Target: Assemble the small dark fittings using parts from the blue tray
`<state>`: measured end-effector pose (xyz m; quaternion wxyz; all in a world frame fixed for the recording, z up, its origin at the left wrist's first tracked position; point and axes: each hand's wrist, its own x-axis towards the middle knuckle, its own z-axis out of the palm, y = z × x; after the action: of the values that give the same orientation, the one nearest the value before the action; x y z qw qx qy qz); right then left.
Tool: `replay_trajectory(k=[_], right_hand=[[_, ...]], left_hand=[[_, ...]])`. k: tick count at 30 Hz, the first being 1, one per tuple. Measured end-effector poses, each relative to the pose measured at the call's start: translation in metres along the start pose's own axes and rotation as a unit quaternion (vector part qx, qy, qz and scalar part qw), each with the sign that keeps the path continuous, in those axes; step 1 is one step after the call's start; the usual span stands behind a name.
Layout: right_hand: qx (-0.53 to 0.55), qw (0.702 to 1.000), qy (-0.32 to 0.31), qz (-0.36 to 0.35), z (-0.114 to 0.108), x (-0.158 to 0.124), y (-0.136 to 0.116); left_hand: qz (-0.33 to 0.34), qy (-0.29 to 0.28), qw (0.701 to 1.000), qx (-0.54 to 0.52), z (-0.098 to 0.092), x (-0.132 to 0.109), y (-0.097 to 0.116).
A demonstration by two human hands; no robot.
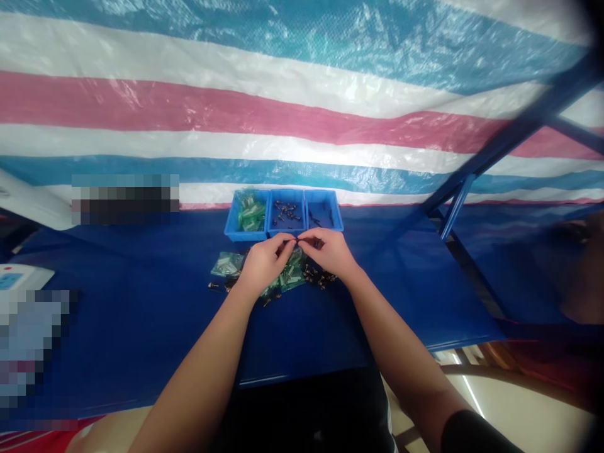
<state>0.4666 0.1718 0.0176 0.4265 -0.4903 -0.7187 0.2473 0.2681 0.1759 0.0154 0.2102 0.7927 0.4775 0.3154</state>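
L hand (264, 263) and R hand (331, 253) met tip to tip over the bench (141, 327), both palm-down. Thumb and first fingers (285, 244) of each hand were pressed together on one small dark part (297, 240), held just above the bench between the two pinches. Its long axis seemed to run side to side, L pinch to R pinch, roughly level. It was too small to tell which end was which.

Just beyond the fingers stood three blue bins in a row, touching:
- the left bin (232, 228) had green packets in it
- the middle bin (287, 191) had a scatter of dark bits
- the right bin (338, 217) had only a few bits

The bins' front walls sat close behind the fingertips, so there was little room that way.

Under and just nearer than the fingers lay a heap of green packets (227, 264), reaching out past the L hand. Loose parts (323, 277) lay under the R wrist.

Bare bench stretched wide to the L and R of the hands. Its near edge was well back, by the forearms. A striped tarp (302, 94) rose right behind the bins. A blue frame bar (509, 135) slanted down well to the R, and a white device (19, 277) sat far L.
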Motion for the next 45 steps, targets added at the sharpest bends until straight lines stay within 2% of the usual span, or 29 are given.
replay_trajectory(k=[9, 25, 45], right_hand=[[-0.007, 1.000, 0.009, 0.010, 0.0004, -0.0001, 0.0025], [0.005, 1.000, -0.007, 0.015, 0.0017, -0.0001, 0.0031], [0.002, 1.000, 0.009, 0.011, 0.0025, -0.0006, -0.0030]], left_hand=[[0.006, 0.022, 1.000, -0.010, 0.0014, -0.0003, -0.0022], [-0.003, 0.011, 1.000, -0.005, -0.0002, -0.0003, -0.0007], [-0.023, 0.008, 1.000, -0.008, -0.0009, -0.0001, 0.0014]])
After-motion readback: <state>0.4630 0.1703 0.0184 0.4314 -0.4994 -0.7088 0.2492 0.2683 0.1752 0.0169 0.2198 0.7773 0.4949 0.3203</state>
